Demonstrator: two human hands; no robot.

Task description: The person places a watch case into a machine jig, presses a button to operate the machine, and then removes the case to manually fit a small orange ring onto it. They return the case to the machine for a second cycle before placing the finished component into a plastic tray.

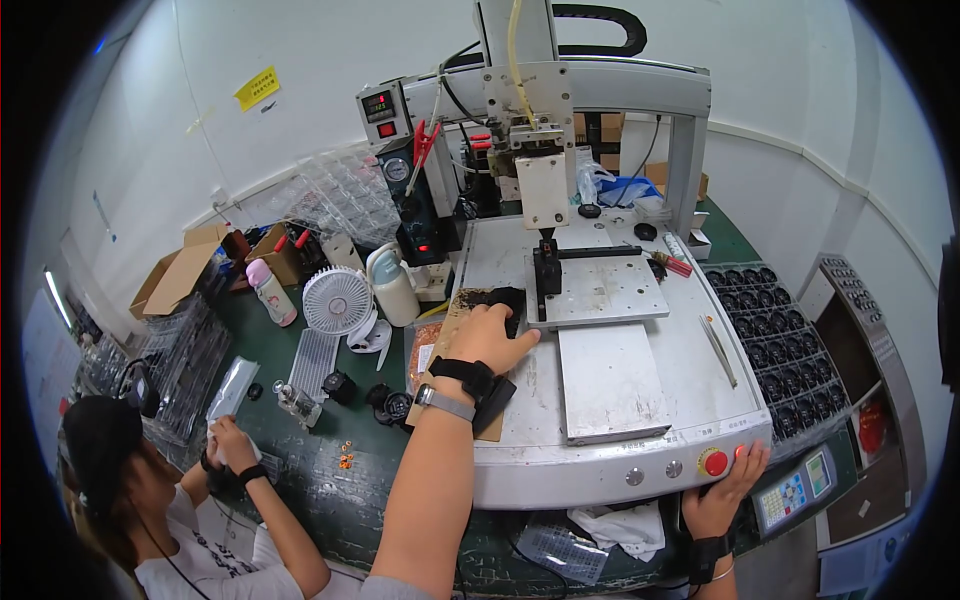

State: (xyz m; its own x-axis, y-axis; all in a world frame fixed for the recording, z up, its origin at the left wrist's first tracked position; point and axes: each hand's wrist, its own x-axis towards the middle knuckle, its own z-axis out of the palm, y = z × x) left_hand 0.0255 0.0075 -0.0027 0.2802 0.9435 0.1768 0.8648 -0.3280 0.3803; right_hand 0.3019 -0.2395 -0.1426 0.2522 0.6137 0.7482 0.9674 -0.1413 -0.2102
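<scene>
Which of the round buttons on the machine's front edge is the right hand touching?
The right hand rests by the large red round button; the two small silver buttons sit untouched to its left.

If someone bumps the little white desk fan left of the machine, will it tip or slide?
The fan looks light, probably plastic, so it would likely slide easily. Its round head sits upright above a small foot, so a high push may tip it. A white bottle close on its right could stop it.

left hand (490,338) hides dark part (505,297), display (379,105) digits unreadable
</scene>
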